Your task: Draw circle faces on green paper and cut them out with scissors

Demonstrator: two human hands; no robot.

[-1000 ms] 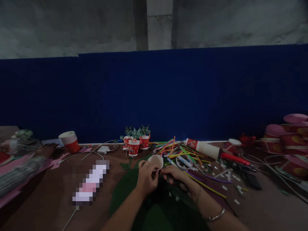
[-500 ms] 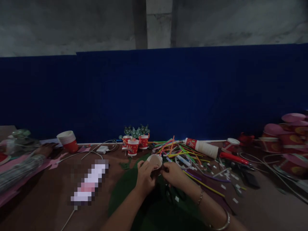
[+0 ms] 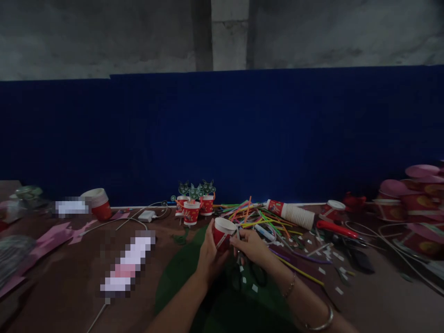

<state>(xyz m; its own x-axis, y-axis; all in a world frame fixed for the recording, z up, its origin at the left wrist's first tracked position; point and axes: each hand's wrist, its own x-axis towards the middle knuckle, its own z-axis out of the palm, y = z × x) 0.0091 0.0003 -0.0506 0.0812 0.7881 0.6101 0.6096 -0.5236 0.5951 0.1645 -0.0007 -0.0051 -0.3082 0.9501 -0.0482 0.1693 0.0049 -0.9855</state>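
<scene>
A red paper cup with a white rim is tilted in my left hand, whose fingers wrap round its side. Close against the cup's right side, my right hand is closed round a pair of scissors, gripped near the blades. Their dark looped handles hang below my fingers, and the blades point up beside the cup. Whether the tips touch the cup I cannot tell. Beneath both hands lies a dark green round mat with small white scraps on it.
Decorated red cups stand ahead. Coloured pipe cleaners, a lying cup stack and a red tool are to the right. Leftward are a cup stack, a white charger, pink paper and a person's sleeve.
The cup has turned so its red side shows more, and my left fingers have shifted from its rim to its side. The scissors now show upright in my right hand. The neighbour's arm has drawn back.
</scene>
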